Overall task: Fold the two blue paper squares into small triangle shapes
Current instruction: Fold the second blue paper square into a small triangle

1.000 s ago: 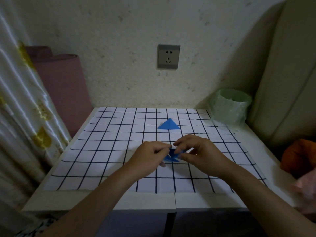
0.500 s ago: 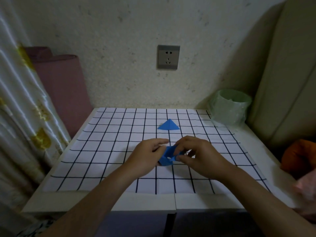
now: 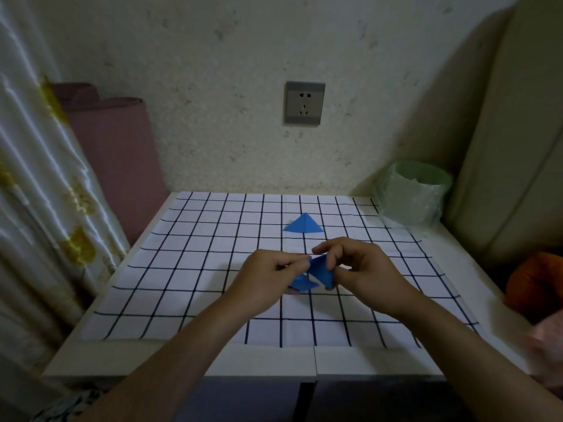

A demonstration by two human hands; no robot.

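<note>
While both hands meet above the middle of the grid sheet [image 3: 189, 269], the partly folded blue paper [image 3: 316, 271] sits between them. The left hand [image 3: 268, 278] has its grip clamped on the paper's left side, thumb and forefinger pinched together on it. The right hand [image 3: 359, 269] has its grip closed on the right edge, with the fingers curled and the forefinger arched over the top. One flap stands up as a triangle and a lower flap hangs towards the sheet. Whether that flap touches the sheet cannot be told.

The finished blue triangle [image 3: 303, 224] lies flat on the sheet, just beyond the hands and apart from them.

The sheet covers most of the white table [image 3: 213, 360]. A green bin [image 3: 411, 193] stands at the far right corner. A wall socket [image 3: 304, 103] is mounted above the table's far edge. A curtain [image 3: 30, 208] and a pink roll [image 3: 115, 153] stand to the left.
</note>
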